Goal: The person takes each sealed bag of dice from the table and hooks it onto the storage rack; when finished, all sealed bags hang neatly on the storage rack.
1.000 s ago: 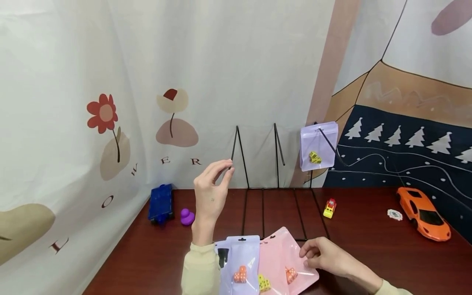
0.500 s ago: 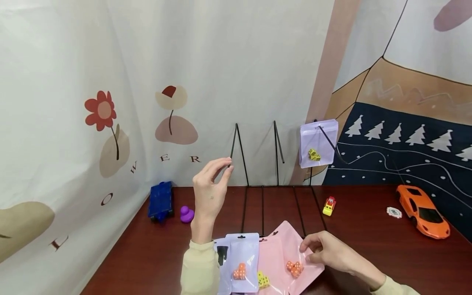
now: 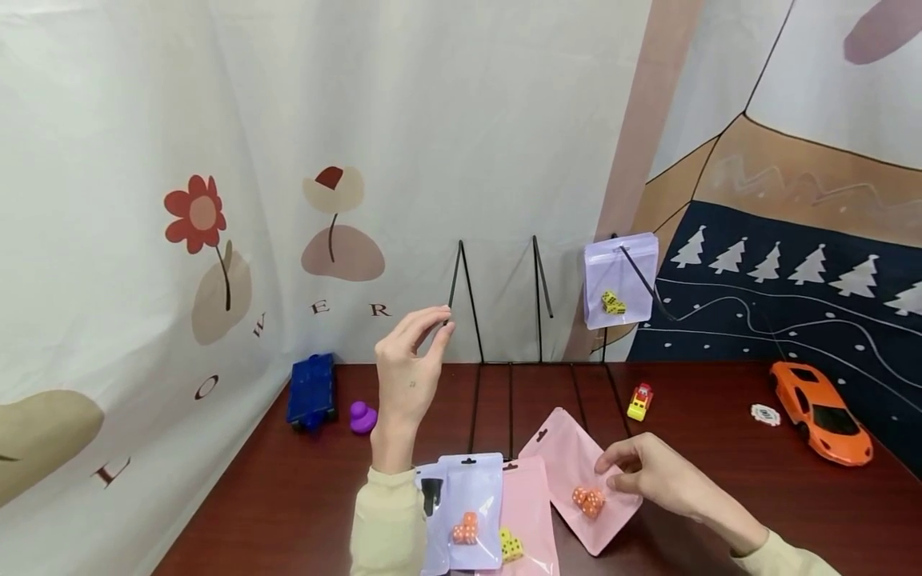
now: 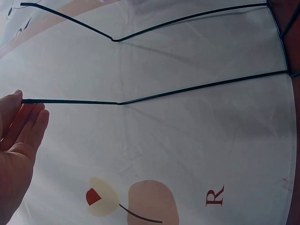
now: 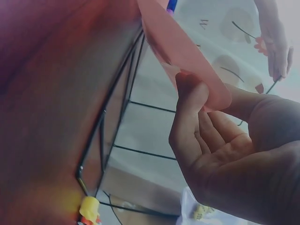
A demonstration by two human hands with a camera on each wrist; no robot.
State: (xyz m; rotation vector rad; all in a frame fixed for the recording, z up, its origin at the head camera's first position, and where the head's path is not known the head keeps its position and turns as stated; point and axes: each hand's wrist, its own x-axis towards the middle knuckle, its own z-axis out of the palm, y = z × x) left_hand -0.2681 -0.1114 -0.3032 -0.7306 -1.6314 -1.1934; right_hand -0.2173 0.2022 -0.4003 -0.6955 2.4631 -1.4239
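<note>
Head view: at left, a person's left hand is raised, wrist upright, its grip pinching the tip of the left prong of a black wire rack between thumb and fingers. At right, the right hand reaches in low over the table, its grip pinching a pink bag (orange dice show through its front). Compared with half a second ago, the left hand holds its place, while the pink bag has risen in view and uncovered more of a second pink bag with yellow dice, which lies just right of a lavender bag. The held bag extends leftward from the right grip, tilted, its slotted end up and to the left; thumb and forefinger press its opposite faces near the right edge.
</note>
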